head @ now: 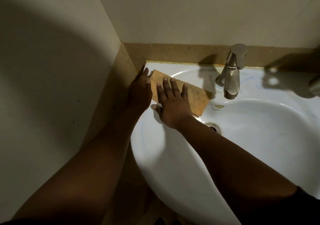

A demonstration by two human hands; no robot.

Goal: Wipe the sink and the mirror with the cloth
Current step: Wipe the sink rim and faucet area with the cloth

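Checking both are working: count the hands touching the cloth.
2. The right hand lies flat on the cloth; the left hand touches its left edge.

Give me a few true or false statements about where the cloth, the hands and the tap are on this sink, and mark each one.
1. The cloth lies folded on the sink rim, left of the tap. True.
2. The right hand presses flat on the cloth with straight fingers. True.
3. The left hand is on the tap. False: it is at the cloth's left end, by the wall.
4. The cloth is bunched in the drain. False: it lies flat on the rim, above the drain.
5. Water runs from the tap. False: no stream shows.
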